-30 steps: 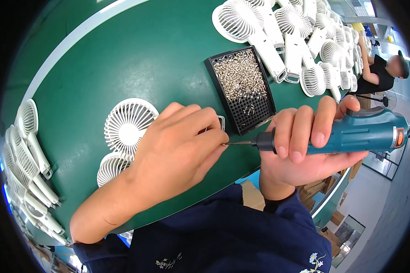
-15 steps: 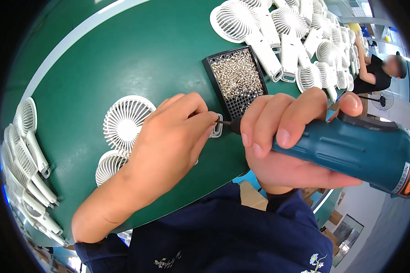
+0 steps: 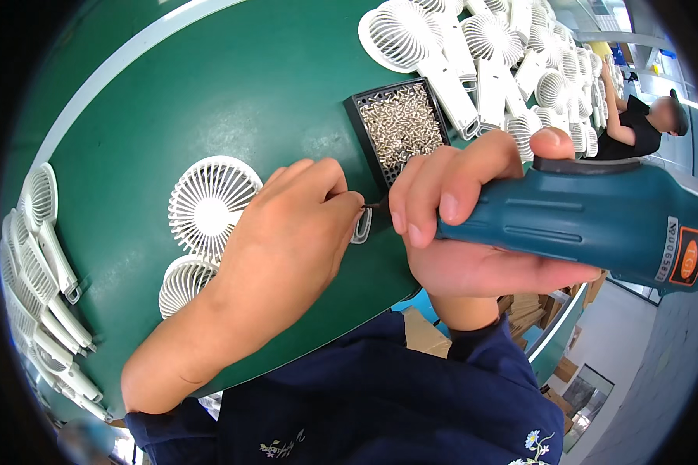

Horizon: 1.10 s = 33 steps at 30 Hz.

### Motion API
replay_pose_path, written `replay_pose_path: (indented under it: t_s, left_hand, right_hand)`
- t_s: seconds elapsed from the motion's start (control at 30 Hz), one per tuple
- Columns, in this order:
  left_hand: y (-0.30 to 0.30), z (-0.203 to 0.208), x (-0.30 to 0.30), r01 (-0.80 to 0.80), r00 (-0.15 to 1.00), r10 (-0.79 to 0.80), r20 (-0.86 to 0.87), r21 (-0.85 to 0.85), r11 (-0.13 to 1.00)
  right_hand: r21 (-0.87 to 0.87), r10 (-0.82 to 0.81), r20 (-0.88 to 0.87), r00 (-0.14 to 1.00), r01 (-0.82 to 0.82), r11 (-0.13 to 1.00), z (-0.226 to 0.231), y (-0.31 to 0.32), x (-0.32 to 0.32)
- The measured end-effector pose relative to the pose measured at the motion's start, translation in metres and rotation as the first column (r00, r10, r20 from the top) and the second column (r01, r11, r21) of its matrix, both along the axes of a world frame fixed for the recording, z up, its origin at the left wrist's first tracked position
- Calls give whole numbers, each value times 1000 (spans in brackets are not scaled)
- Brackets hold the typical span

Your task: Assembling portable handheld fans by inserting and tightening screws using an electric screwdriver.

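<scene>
While the right hand grips a screwdriver, the left pinches its bit over a fan.

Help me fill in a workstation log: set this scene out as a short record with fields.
Right hand: wrapped around a teal electric screwdriver
Left hand: over a white fan, near the screwdriver's tip
Screws: many, in a black tray
Far right: pile of fans
Left edge: more overlapping fans
Surface: green tabletop
Background: person in black top

White fan partly hidden, screwdriver tip indistinct
</scene>
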<state>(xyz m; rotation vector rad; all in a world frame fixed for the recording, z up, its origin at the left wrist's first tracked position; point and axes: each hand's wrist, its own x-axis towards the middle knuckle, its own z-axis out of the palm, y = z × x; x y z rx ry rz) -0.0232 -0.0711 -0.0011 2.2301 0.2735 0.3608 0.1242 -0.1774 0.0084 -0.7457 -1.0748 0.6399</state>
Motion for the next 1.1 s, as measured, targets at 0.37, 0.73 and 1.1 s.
replay_pose_path:
  t_s: [0.37,0.73,1.1]
  left_hand:
    - [6,9,7,-226,970,243,19,-308,924]
    - [-1,-3,10,-192,970,220,100,-239,952]
    - [1,3,11,-215,970,240,38,-331,919]
  right_hand:
    - [22,-115,-194,974,121,992,22,-1,-11]
    - [-21,-134,-177,975,133,991,15,8,-11]
    - [-52,-188,-166,968,182,982,9,13,-9]
